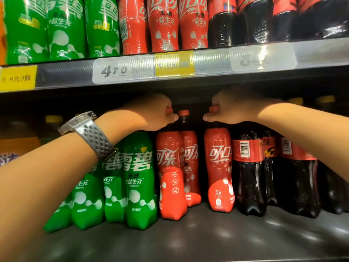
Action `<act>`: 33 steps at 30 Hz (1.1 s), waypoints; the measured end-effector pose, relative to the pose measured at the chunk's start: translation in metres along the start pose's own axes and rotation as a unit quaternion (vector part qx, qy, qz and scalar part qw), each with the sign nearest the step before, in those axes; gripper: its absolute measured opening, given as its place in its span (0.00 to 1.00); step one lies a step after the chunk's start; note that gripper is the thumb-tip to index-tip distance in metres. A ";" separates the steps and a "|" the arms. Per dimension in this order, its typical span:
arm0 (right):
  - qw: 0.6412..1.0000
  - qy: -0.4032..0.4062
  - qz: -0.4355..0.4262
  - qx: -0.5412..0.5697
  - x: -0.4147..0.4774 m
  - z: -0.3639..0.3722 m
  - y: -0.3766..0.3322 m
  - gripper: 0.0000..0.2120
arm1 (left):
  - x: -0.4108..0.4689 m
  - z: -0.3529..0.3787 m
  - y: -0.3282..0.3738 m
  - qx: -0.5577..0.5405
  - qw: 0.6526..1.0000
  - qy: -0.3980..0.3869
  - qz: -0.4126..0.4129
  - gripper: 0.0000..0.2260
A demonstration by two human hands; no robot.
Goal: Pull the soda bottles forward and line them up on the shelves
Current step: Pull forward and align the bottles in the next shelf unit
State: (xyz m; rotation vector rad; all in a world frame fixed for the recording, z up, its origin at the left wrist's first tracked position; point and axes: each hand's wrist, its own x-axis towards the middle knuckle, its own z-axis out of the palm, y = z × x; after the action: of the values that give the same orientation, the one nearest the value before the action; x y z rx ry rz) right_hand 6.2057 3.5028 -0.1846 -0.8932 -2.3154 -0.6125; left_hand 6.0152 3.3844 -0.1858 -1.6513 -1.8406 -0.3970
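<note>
Both my hands reach under the upper shelf to the necks of red cola bottles on the lower shelf [207, 239]. My left hand [151, 112], with a grey watch on its wrist, grips the red cap of the left red bottle [170, 176]. My right hand [232, 108] grips the cap of the right red bottle [219, 171]. Between them, set further back, stands another red bottle [190, 167]. Both held bottles lean a little. Green soda bottles [137, 182] stand left of the red ones, partly behind my left forearm.
Dark cola bottles [249, 176] with red labels fill the lower shelf to the right. Orange bottles [17, 142] show at far left. The upper shelf edge [207, 67] carries price tags, with green, red and dark bottles above it. Bare shelf lies in front of the bottles.
</note>
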 end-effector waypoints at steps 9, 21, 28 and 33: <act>1.000 -0.007 -0.018 0.011 0.003 0.000 -0.023 0.19 | -0.003 0.002 0.001 0.055 0.998 0.020 -0.034 0.14; 0.998 -0.032 -0.042 0.015 0.031 0.009 -0.072 0.11 | -0.006 0.004 0.005 0.054 0.998 0.017 -0.031 0.15; 0.996 -0.036 -0.050 0.060 0.019 0.009 -0.061 0.10 | -0.004 0.004 0.009 0.070 0.997 0.009 -0.044 0.14; 0.994 -0.038 -0.063 0.078 0.011 0.004 -0.057 0.08 | -0.001 0.005 0.011 0.077 0.996 0.006 -0.047 0.13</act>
State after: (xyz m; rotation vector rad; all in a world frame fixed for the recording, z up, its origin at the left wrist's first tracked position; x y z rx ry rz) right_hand 6.1571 3.4723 -0.1922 -0.7120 -2.4637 -0.4478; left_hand 6.0248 3.3887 -0.1916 -1.4607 -1.8953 -0.2950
